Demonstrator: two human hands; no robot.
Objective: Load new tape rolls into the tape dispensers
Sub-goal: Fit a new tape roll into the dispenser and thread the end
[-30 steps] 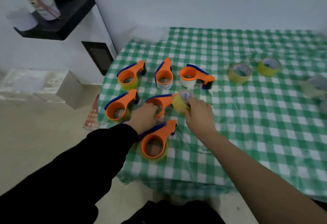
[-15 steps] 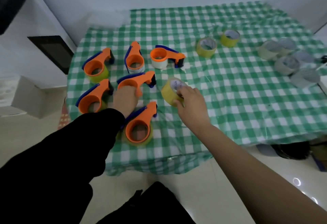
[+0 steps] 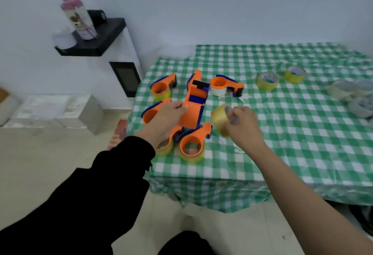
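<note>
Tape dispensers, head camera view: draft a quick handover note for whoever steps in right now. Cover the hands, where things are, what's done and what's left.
Left hand grips an orange dispenser, raised over the others. Right hand holds a yellow tape roll beside it, not yet fitted.
On the checked tablecloth, the front dispenser, back-left dispenser and back-right dispenser already carry rolls.
Spare yellow rolls and pale rolls lie to the right.
Left to do: seat the held roll in the held dispenser, then check the dispensers partly hidden behind the left hand.
</note>
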